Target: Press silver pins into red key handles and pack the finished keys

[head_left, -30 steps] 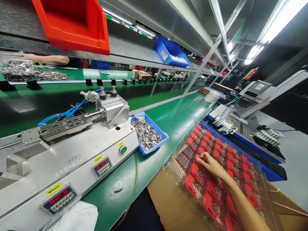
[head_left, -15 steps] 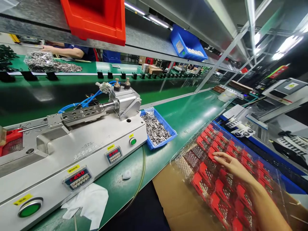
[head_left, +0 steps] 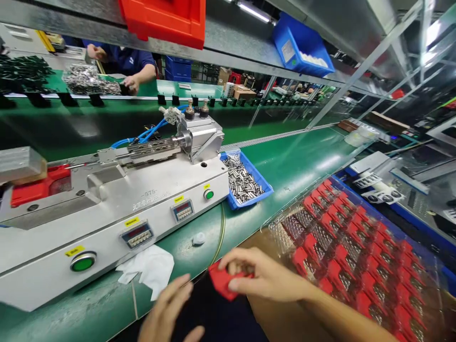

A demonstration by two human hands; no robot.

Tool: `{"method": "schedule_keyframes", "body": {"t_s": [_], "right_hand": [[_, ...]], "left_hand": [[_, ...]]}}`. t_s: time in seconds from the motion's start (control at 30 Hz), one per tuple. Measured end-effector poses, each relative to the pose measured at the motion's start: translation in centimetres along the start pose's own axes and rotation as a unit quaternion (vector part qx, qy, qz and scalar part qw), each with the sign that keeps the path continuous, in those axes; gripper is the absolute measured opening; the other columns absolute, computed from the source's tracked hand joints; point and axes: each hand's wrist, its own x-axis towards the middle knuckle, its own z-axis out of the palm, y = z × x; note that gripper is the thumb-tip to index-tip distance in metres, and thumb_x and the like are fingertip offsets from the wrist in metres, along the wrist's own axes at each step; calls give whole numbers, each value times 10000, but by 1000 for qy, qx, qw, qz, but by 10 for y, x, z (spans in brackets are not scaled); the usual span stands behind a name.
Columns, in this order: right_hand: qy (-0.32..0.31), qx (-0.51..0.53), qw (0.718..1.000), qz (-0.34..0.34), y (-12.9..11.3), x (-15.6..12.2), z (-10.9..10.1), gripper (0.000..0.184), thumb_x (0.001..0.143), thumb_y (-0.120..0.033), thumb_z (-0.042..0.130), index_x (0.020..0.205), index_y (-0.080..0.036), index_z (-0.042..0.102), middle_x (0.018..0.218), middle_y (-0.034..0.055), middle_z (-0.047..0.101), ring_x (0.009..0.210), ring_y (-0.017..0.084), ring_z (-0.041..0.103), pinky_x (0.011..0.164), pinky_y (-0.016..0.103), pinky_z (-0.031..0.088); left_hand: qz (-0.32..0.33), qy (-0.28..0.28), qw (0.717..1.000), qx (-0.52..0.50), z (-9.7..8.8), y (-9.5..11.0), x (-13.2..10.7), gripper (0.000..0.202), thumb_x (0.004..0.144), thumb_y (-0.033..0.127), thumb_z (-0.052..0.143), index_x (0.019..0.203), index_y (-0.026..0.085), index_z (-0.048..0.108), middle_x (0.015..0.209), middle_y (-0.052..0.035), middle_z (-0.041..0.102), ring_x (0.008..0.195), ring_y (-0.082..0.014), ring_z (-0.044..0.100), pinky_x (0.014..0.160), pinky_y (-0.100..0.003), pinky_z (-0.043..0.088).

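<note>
Between the thumb and fingers of my right hand is a red plastic part, held over my lap at the bench's front edge. My left hand is close by on the left, blurred, fingers apart and holding nothing. To the right lies a clear plastic tray with rows of similar red parts. On the bench stands a metal bench machine with green buttons and two small displays. Another red part sits at its left end, partly under a block.
A blue bin of small metal pins stands beside the machine. A white cloth and a small white cap lie in front. Overhead, a shelf carries a red bin and a blue bin. Across the line, a co-worker's hand shows.
My right hand has moved left from the tray, carrying a red part. My left hand has come into view. The machine's red digits no longer show, and the view has shifted left.
</note>
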Motion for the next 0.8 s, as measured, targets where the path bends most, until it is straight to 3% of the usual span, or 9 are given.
{"method": "schedule_keyframes", "body": {"t_s": [0.13,0.27,0.33,0.4,0.47,0.53,0.6,0.7,0.8], "right_hand": [[-72,119,990,20,19,16,55,402,942,-586,675,1021,-193,658,731,-35,597,621,105,507,577,224,423],[-16,4,999,-35,30,23,80,337,1039,-480,559,932,-198,711,791,17,654,713,147,588,662,268,473],[48,-61,992,-102,36,30,87,278,1044,-399,559,910,-211,713,803,27,654,723,158,596,670,281,476],[169,-103,968,-152,45,41,90,189,1015,-331,606,874,-222,670,754,5,594,671,150,549,640,283,458],[316,-124,926,-164,55,56,89,95,962,-307,677,926,-233,629,777,-10,550,659,146,507,632,286,454],[389,-143,899,-143,64,72,81,221,917,-330,724,1087,-235,619,899,16,581,706,156,523,638,298,474],[370,-181,903,-121,69,88,71,344,899,-362,726,1197,-228,618,1058,74,616,791,182,576,644,320,498],[314,-210,917,-127,69,105,63,204,898,-366,702,1046,-233,658,1169,122,642,1021,256,639,737,370,535],[270,-101,949,-127,64,106,66,193,897,-349,713,1006,-248,591,1204,117,684,1185,293,642,917,437,538]], "left_hand": [[55,20,998,1,16,-2,-5,373,1014,217,577,1383,233,632,1187,-133,727,1035,-250,754,865,-318,647],[-28,30,996,-76,6,-2,-11,290,1025,143,529,1256,220,687,1067,-108,749,949,-214,757,832,-284,631],[-72,28,991,-113,-2,-2,-16,242,1016,162,568,1209,214,704,1052,-101,757,941,-214,753,835,-287,623],[-130,39,980,-145,-7,-3,-19,198,1008,204,609,1175,211,716,1006,-85,759,907,-207,743,826,-285,612],[-203,65,962,-174,-11,-6,-20,184,1006,258,633,1158,209,725,947,-69,746,852,-196,722,804,-285,598],[-271,96,933,-217,-15,-10,-17,212,1006,333,644,1142,197,733,911,-59,715,774,-181,690,762,-288,585],[-317,124,902,-265,-20,-15,-11,271,995,413,656,1095,179,746,865,-46,680,708,-165,647,699,-277,562],[-339,152,883,-286,-29,-22,-2,326,956,474,699,1008,161,772,822,-43,651,722,-165,601,663,-256,512],[-338,198,877,-279,-35,-27,4,345,929,492,728,970,154,783,832,-46,638,731,-158,565,657,-249,486]]}}
